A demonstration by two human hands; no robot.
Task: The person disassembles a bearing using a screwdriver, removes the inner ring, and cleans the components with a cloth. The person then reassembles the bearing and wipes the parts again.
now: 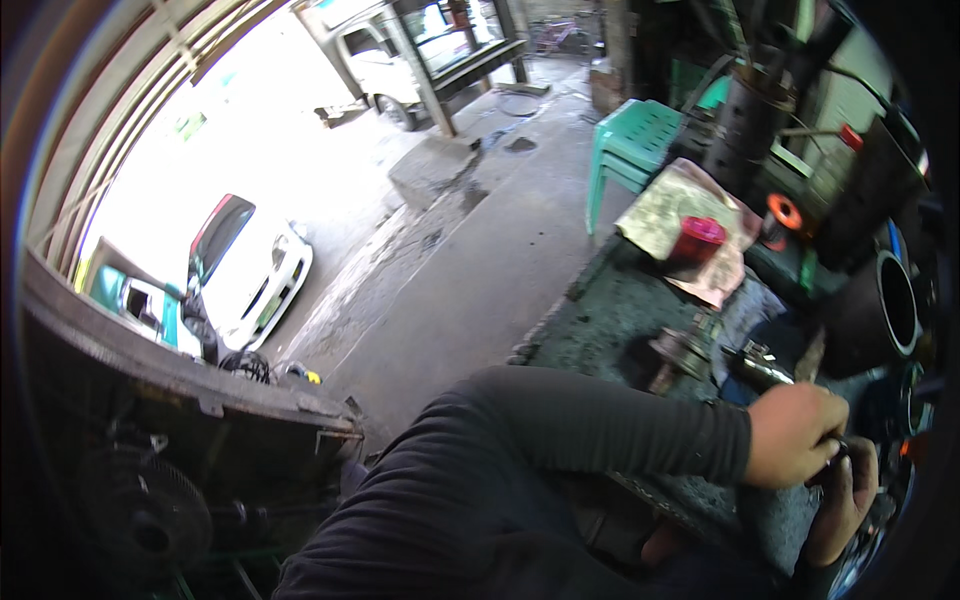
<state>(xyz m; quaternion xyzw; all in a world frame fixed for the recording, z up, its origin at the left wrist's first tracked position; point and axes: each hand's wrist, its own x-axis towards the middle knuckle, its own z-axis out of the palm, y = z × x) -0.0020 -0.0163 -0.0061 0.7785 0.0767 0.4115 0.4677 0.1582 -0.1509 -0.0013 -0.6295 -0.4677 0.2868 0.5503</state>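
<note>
My left hand (797, 435) reaches across from a dark sleeve at the right side of the view, its fingers closed. Facing it, my right hand (850, 502) is curled close by. Between the fingertips of both is a small dark part (838, 450), mostly covered, whose kind I cannot make out. Just beyond my left hand lies a shiny metal cylindrical piece (762, 370). Further left on the dark, grimy workbench (585, 345) sits a round metal part with a flange (682, 352).
A pink-red container (697, 240) stands on a stained cloth (655, 208). Beyond are stacked green stools (640, 140), an orange-topped spool (782, 212) and a wide dark pipe (895, 305). A white car (245, 275) is parked outside, left. A fan (150, 530) shows at lower left.
</note>
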